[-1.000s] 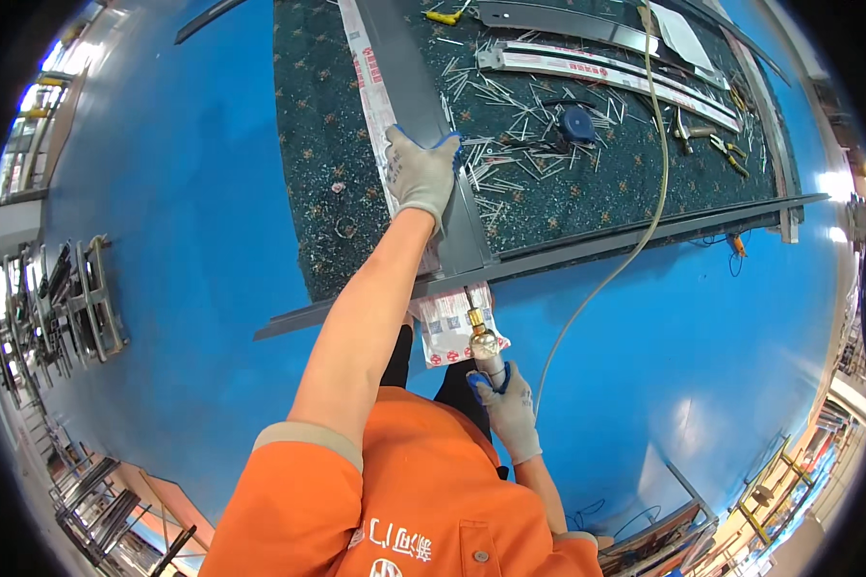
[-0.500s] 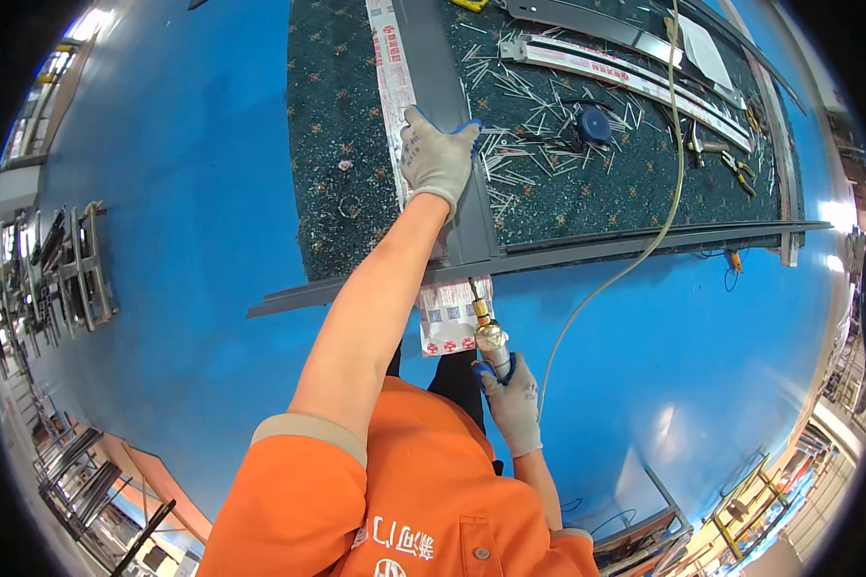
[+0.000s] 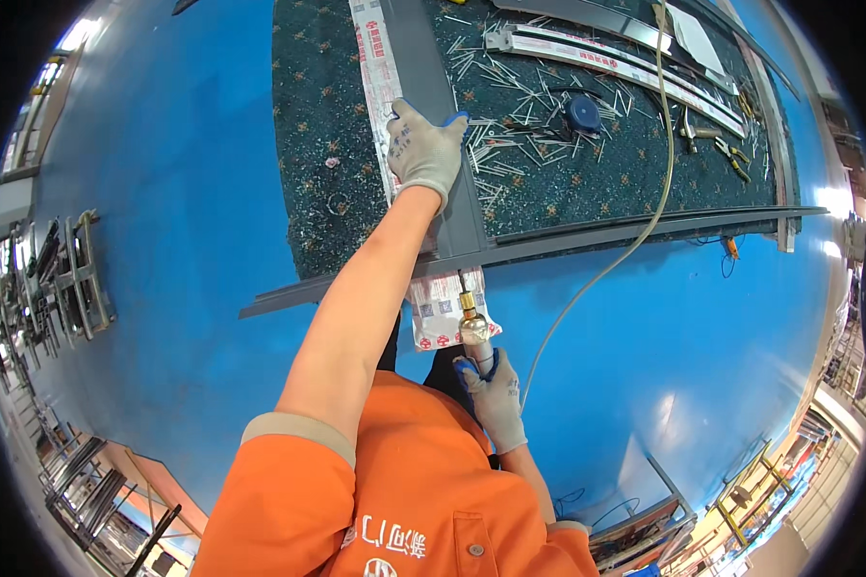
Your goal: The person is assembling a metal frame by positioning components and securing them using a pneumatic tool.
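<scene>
While grasping the profile (image 3: 428, 82), running back from the tabletop's (image 3: 318, 221) near edge, with the left hand (image 3: 425, 149) and the tool (image 3: 474, 329) with the right hand (image 3: 496, 394), press down firmly, keep the bit (image 3: 463, 282) square to the bar (image 3: 548, 246), hose (image 3: 602, 280) clear.

The top edge crops the gray profile (image 3: 416, 62).

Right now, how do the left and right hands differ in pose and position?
The left hand spreads across the wide grey profile, while the right hand wraps around a hand tool. The left hand reaches farther forward; the right hand sits nearer the orange shirt. Both wear pale gloves with some blue.
</scene>
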### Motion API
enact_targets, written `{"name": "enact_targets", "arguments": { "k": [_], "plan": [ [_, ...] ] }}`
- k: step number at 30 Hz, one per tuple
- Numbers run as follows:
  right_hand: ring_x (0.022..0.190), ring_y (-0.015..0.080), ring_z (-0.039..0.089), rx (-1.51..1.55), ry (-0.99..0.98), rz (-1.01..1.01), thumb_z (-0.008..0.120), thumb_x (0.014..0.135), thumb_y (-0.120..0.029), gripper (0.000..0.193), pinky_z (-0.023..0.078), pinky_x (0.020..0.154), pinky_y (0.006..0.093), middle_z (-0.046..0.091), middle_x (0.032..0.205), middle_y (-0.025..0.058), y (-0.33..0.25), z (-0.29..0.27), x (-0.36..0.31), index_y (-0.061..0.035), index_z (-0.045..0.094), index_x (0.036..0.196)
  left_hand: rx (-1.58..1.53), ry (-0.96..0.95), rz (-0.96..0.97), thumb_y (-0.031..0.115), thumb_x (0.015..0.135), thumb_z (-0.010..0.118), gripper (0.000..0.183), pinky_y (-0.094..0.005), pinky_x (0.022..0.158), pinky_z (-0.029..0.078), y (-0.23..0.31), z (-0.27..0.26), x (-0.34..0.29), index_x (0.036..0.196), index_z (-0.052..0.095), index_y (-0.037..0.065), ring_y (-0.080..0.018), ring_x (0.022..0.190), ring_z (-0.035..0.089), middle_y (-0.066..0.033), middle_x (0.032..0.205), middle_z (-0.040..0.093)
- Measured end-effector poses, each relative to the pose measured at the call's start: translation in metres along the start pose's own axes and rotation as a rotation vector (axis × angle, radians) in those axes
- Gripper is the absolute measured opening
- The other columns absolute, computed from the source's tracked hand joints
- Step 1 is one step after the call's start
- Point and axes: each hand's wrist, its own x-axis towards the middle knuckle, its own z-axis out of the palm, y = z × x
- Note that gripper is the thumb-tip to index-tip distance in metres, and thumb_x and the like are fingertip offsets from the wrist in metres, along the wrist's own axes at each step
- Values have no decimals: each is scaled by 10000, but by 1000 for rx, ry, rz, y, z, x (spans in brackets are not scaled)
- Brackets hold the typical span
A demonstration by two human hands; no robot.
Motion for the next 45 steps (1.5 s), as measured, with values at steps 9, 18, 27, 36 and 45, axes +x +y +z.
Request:
{"name": "enact_targets", "arguments": {
  "k": [9,18,27,36,45],
  "plan": [
    [674,247,538,-34,4,38,749,900,-309,363,453,655,381,644,833,131,0,3,1,-8,580,1011,6,15,16,457,800,753,809,-510,872,542,0,0,0,1330,392,-37,-386,942,670,-260,1147,581],
    [679,258,547,-58,0,58,745,900,-307,358,456,660,386,646,834,138,-3,1,1,-10,578,1009,34,-7,-2,491,804,748,865,-507,869,540,2,0,-1,1363,377,-54,-391,958,668,-263,1159,576],
    [683,261,548,-103,-2,65,758,884,-305,367,459,664,391,645,837,141,-5,-2,2,-10,579,1009,46,2,1,532,802,751,935,-503,866,540,1,1,-2,1394,352,-72,-390,958,668,-257,1162,575],
    [674,256,525,-73,30,27,780,859,-313,390,454,659,391,632,828,133,2,0,4,-14,581,1010,31,50,1,518,804,766,847,-478,860,544,5,-3,-4,1313,417,-63,-382,918,683,-238,1094,620],
    [712,264,542,-12,11,12,810,834,-332,441,463,693,391,636,849,134,8,6,12,-17,586,1046,-294,-180,-184,475,788,804,688,-396,797,561,-2,-28,4,1154,534,-41,-296,799,700,-181,931,698]
  ]
}}
